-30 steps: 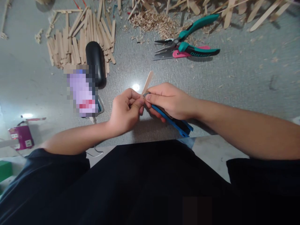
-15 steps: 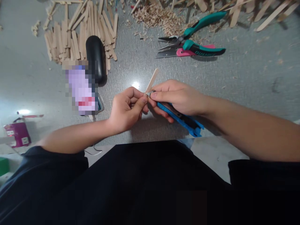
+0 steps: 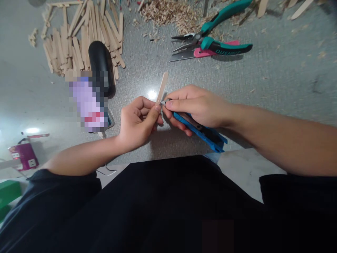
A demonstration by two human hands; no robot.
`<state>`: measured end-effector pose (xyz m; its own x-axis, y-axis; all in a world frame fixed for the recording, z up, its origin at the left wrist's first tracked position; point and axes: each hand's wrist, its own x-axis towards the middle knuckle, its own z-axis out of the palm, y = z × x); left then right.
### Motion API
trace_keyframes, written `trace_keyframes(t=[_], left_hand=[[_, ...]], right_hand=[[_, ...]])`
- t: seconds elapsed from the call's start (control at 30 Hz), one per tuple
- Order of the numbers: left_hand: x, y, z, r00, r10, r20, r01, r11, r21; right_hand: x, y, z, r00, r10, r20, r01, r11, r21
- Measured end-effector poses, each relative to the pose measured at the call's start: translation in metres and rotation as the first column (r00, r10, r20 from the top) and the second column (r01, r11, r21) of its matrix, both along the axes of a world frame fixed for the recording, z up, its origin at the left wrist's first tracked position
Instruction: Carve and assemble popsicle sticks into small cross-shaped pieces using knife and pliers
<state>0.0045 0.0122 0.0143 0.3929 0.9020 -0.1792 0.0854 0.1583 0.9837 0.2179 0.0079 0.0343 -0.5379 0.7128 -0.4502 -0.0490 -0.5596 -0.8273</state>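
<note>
My left hand (image 3: 140, 117) pinches one flat, pale wooden stick (image 3: 162, 87), upright-leaning between my hands; my right hand (image 3: 195, 105) grasps a blue-and-black utility knife (image 3: 196, 127). The stick's far end looks uncut; my grip hides its near end. Pale wood shavings (image 3: 173, 15) lie heaped far.

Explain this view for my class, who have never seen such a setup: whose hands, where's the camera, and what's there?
There is no machine here: one person works bare-handed, and a head-worn camera looks forward and down. The left hand holds a thin wooden stick. The right hand grips a blue cutter, its tip right beside the stick. On the grey surface lie green-handled pliers partly over a pink-handled blade, wood shavings and a pile of sticks.
</note>
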Motion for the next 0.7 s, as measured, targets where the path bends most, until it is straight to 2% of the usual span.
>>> trace_keyframes(t=[0.37,0.57,0.7], left_hand=[[0.002,-0.002,-0.001,1.000,0.012,0.029,-0.012,1.000,-0.012],[0.000,-0.004,-0.005,0.998,-0.004,-0.060,0.009,0.996,0.085],[-0.003,-0.006,-0.008,0.993,-0.014,-0.115,0.041,0.971,0.236]], right_hand=[[-0.009,-0.007,-0.001,0.994,-0.074,0.078,0.066,0.993,0.098],[-0.008,-0.012,-0.003,0.987,-0.089,0.137,0.070,0.988,0.140],[-0.007,-0.011,-0.002,0.988,-0.050,0.148,0.033,0.993,0.113]])
